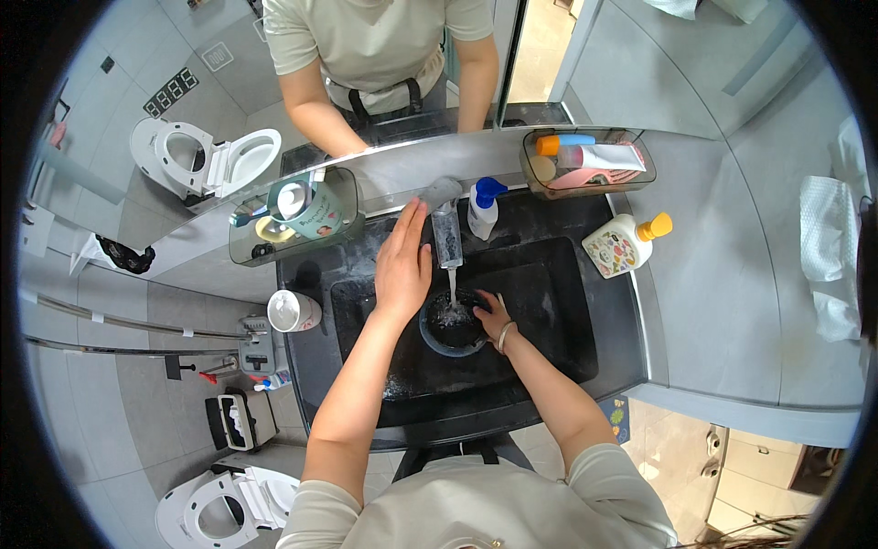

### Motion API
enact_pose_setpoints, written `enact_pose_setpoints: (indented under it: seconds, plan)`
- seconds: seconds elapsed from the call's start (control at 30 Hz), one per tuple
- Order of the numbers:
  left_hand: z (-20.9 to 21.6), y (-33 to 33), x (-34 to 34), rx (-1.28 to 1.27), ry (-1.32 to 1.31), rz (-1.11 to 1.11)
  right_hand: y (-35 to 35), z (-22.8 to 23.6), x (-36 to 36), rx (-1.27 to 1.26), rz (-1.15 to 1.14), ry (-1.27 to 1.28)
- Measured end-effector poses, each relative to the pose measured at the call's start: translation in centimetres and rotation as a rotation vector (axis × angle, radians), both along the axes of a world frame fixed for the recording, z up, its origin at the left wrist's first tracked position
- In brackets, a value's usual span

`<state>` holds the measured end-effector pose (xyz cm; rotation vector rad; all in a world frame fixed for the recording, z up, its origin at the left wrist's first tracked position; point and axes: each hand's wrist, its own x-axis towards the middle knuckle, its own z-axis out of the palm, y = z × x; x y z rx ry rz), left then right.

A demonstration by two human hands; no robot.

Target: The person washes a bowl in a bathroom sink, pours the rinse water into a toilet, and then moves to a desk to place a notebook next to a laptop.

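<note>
A stream of water (453, 285) runs from the faucet (447, 236) into a round dark bowl (445, 349) in the black sink (558, 339). My right hand (495, 320) grips the bowl's right rim, thumb and fingers closed on its edge. At the left of the faucet, my left hand (402, 261) is stretched out flat with fingers extended. Its fingertips are beside the faucet's rounded lever (443, 191); whether they touch it I cannot tell. Water is splashing inside the bowl, and its bottom is hard to make out.
Behind the faucet stands a white bottle with a blue pump (483, 212). A yellow-capped bottle (619, 247) is on the right counter, a white cup (293, 312) on the left. Wall baskets (585, 188) hold tubes and a green cup (315, 212). A mirror spans the back.
</note>
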<state>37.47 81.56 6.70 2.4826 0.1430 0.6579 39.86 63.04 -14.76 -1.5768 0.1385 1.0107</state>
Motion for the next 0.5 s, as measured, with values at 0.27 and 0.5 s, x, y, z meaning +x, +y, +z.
enact_pose_setpoints:
  seconds: [0.27,0.5]
  plan:
    - [-2.7,-0.7,-5.0,-0.096,0.070,0.088,0.1,4.5,-3.0,0.006,-0.058,0.016]
    - [-10.6,-3.6,-19.1,-0.713,0.095,0.385,1.3,7.1,-6.5,0.098,0.203,-0.379]
